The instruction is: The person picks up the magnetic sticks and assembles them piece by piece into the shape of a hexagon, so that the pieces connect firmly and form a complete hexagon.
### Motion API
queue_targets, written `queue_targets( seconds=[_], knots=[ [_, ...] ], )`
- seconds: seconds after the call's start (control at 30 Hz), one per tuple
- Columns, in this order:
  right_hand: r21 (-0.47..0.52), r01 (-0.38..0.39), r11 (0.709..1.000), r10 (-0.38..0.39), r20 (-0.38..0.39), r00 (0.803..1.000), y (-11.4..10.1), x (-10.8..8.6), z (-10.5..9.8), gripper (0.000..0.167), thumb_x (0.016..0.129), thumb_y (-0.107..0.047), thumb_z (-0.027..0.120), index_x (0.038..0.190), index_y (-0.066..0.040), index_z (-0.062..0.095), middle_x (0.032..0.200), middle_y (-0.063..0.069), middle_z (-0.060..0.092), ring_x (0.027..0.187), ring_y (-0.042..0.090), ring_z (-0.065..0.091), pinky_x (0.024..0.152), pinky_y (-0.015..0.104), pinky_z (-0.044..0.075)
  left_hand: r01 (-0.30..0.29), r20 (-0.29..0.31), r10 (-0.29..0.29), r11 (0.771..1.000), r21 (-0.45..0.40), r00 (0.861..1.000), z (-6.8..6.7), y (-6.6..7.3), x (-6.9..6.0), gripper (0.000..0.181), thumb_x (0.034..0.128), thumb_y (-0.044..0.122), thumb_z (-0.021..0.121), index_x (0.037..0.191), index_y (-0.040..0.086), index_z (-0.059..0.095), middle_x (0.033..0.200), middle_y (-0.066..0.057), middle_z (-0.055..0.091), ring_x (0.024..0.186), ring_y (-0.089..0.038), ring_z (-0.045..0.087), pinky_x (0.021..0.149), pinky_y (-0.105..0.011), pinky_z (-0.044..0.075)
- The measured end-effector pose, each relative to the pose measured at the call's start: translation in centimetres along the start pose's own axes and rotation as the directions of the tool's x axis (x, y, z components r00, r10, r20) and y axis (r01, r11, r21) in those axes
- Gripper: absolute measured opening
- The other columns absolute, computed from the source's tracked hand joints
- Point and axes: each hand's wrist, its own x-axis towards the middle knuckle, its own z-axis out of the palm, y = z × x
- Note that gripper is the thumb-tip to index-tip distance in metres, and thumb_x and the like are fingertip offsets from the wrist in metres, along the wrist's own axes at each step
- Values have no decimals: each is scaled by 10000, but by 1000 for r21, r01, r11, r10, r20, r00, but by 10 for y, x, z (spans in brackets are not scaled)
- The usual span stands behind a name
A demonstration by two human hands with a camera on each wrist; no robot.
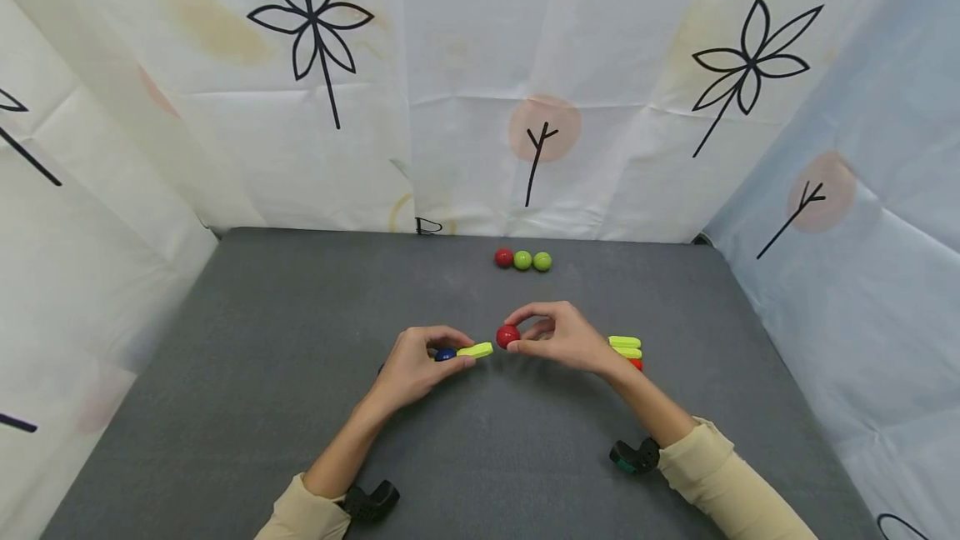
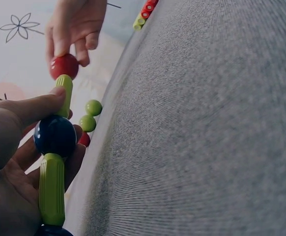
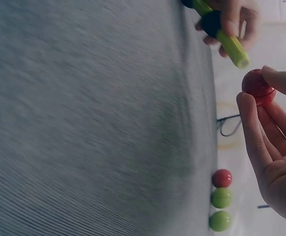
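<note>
My left hand grips a chain of yellow-green rods and dark blue balls, thumb and fingers around its front rod. Behind that rod sits a blue ball, joined to a second yellow-green rod. Another blue ball is partly cut off at the left wrist view's bottom edge. Between thumb and fingertips, my right hand pinches a red ball. The ball faces the front rod's free end; the head and right wrist views show a small gap between them.
Toward the back of the grey table, a red ball and two green balls stand in a row. Yellow-green rods and a red rod lie right of my right hand, partly hidden by it. Patterned cloth walls surround the table.
</note>
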Motion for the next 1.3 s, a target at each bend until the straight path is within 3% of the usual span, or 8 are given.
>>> queue_targets(
  seconds=[0.17,0.47,0.73,1.03,1.13,1.3],
  knots=[
    [26,4,1000,-5,42,999,4,-3,10,304,976,-137,818,1254,-39,742,1191,269,768,915,426,787,732,297,625,-1,20,1,1000,-5,1000,-2,-1,0,180,903,215,906,1070,195,843,1030,37,829,900,-75,724,807,-231,558],
    [82,0,997,-1,17,1000,5,-6,19,335,970,-97,818,1274,0,718,1133,301,780,922,453,779,724,255,601,-27,49,25,998,52,998,-1,1,3,219,935,223,878,1137,159,825,1088,-12,836,979,-162,769,896,-300,589],
    [146,-12,989,10,19,1000,8,-7,27,356,980,-79,803,1305,21,700,1177,321,767,974,303,821,793,239,608,-91,68,91,996,6,994,7,4,9,257,928,248,884,1159,157,819,1108,-41,846,1011,-197,803,914,-377,633],
    [206,-44,978,36,42,998,7,-9,31,375,1019,-72,746,1370,37,667,1312,307,718,1116,493,762,842,210,595,-65,83,69,996,-56,994,11,2,13,282,892,283,919,1148,212,822,1064,43,837,945,-89,780,850,-282,623],
    [215,-39,976,31,40,999,6,-10,31,366,1027,-73,737,1368,37,661,1343,290,699,1145,442,774,874,211,603,-69,80,75,994,-81,994,11,1,13,298,879,288,929,1148,217,821,1060,40,839,939,-76,778,827,-266,617],
    [220,-32,975,22,49,999,5,-11,31,360,1035,-80,732,1360,43,638,1366,286,663,1132,246,805,901,210,600,-96,88,107,988,-117,990,11,-1,13,311,873,315,933,1152,233,821,1073,32,841,952,-131,796,801,-238,600]
  ],
)
